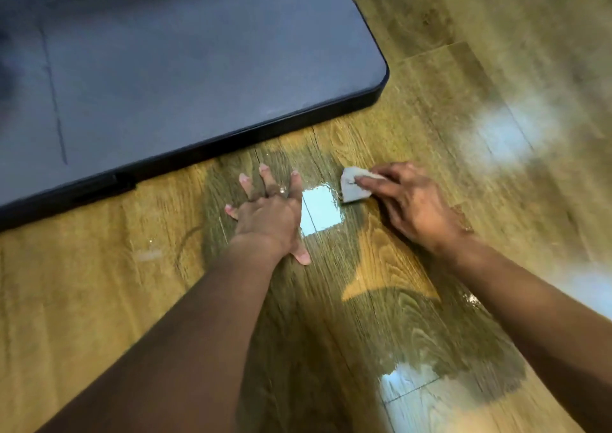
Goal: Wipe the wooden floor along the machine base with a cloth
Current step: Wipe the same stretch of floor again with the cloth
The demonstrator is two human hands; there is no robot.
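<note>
The dark machine base (pixel 185 68) lies on the wooden floor (pixel 99 300), with its rounded corner toward the right. Just in front of its edge, the left hand (pixel 268 214) rests flat on the floor with spread fingers. To the right of this hand, a little further from the base, the right hand (pixel 410 200) presses a small pale cloth (pixel 352 185) on the floor. Between both hands a bright reflection (pixel 319 212) shines on the wet boards.
</note>
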